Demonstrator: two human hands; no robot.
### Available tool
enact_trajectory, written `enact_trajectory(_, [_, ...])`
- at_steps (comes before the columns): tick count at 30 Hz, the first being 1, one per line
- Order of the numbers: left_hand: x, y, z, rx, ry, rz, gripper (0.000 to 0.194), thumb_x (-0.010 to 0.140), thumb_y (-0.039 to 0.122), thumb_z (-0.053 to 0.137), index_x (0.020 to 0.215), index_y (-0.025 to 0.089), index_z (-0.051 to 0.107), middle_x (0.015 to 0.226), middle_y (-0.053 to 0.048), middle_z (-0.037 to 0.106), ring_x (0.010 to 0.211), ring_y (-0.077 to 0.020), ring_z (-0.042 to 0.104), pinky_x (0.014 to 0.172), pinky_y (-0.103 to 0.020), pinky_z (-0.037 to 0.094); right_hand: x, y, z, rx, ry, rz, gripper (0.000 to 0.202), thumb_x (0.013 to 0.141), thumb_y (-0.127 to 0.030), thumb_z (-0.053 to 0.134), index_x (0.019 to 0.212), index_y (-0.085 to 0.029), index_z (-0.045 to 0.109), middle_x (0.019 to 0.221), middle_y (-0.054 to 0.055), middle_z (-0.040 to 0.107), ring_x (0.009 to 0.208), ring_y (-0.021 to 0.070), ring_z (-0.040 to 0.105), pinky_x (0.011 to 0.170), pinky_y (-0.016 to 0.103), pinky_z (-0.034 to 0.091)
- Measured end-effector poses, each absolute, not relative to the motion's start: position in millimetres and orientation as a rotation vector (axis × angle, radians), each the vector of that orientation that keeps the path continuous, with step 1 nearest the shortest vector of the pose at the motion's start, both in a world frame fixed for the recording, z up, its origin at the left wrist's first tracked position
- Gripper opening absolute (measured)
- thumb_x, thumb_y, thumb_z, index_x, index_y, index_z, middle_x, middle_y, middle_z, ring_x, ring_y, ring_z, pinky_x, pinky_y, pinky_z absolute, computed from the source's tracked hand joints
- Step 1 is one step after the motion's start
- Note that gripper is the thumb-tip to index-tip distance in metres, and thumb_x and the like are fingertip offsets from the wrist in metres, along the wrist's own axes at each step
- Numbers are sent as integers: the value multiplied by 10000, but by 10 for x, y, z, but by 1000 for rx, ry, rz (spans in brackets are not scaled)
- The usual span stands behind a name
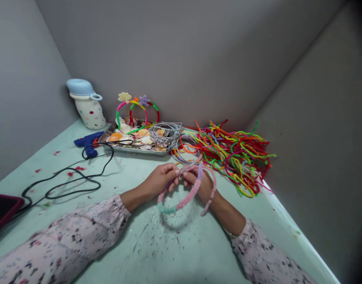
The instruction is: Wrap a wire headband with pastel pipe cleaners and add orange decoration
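Observation:
A fuzzy ring [189, 199], wrapped in pink, mint and lilac pipe cleaner, is held above the table between my two hands. My left hand [165, 177] pinches its far side with thumb and fingers. Right beside it, my right hand [200, 183] is closed on the same part, the fingertips of both hands nearly touching. A pink fuzzy strand [214, 185] curves from there over my right hand and hangs down past the wrist. Just beyond my hands lie loops of grey wire [185, 152].
A metal tray [136, 150] holds shells, coiled wire and two flower-topped rings. Colourful pipe cleaners [237, 152] are heaped at right. At left are a blue glue gun [88, 142], black cable [71, 194], a bottle [89, 112] and a dark red-edged device [4, 211].

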State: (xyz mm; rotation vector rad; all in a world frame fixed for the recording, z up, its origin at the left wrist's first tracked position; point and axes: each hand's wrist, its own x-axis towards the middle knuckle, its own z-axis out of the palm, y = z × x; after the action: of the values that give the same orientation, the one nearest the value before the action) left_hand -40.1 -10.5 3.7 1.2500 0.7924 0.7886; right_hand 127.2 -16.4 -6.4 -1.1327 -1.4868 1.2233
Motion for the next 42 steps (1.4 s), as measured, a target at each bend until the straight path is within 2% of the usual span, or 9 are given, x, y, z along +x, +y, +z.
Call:
enact_trajectory(7, [-390, -115, 69, 1237, 813, 783, 247, 795, 377, 560, 739, 149, 485, 588, 26, 535, 397, -37, 432, 357, -138, 302, 1250, -157, -66, -1100, -1347, 1290, 354, 709, -331, 634, 996, -163, 515, 635, -26, 564, 502, 113, 540, 452, 228, 419])
enact_trajectory(9, [-389, -120, 82, 1229, 817, 779, 245, 794, 379, 561, 744, 151, 486, 578, 31, 531, 387, -37, 428, 344, -136, 298, 1254, -151, -64, -1091, -1339, 1293, 340, 698, -329, 651, 965, -170, 513, 638, -28, 565, 503, 113, 544, 446, 226, 422])
enact_trajectory(14, [-385, -144, 140, 1235, 840, 766, 245, 809, 375, 543, 723, 156, 479, 508, 46, 503, 352, -37, 406, 308, -125, 273, 1264, -145, -37, -1167, -1433, 1225, 212, 712, -351, 640, 729, -173, 526, 542, -26, 541, 452, 109, 508, 424, 233, 411])
enact_trajectory(19, [-384, -155, 154, 1240, 869, 734, 255, 824, 405, 508, 746, 164, 482, 473, 56, 500, 276, -40, 363, 258, -138, 257, 1223, -173, 10, -1225, -1296, 1273, 261, 684, -368, 657, 690, -193, 464, 494, -47, 529, 402, 99, 483, 400, 225, 396])
enact_trajectory(24, [-386, -146, 133, 1239, 877, 728, 267, 820, 426, 501, 758, 168, 477, 473, 58, 493, 266, -51, 362, 230, -149, 277, 1231, -165, -32, -1204, -1326, 1256, 256, 703, -383, 656, 694, -182, 499, 496, -39, 547, 424, 104, 510, 434, 230, 414])
enact_trajectory(29, [-379, -139, 116, 1227, 866, 749, 250, 818, 406, 519, 774, 163, 479, 503, 51, 506, 302, -49, 389, 244, -136, 288, 1281, -137, -129, -1166, -1407, 1238, 210, 760, -374, 613, 784, -168, 576, 534, -12, 586, 474, 121, 537, 453, 235, 417])
enact_trajectory(36, [-370, -121, 89, 1192, 856, 797, 229, 804, 366, 555, 767, 152, 483, 597, 26, 542, 392, -51, 462, 301, -125, 334, 1251, -147, -105, -1152, -1392, 1296, 212, 755, -363, 599, 768, -153, 574, 575, -12, 588, 477, 97, 530, 445, 212, 398])
enact_trajectory(42, [-359, -140, 127, 1171, 862, 808, 210, 804, 335, 562, 754, 152, 471, 572, 33, 540, 381, -41, 446, 334, -127, 340, 1231, -151, -110, -1165, -1386, 1290, 232, 746, -374, 613, 785, -149, 572, 597, -9, 592, 469, 90, 519, 434, 207, 390])
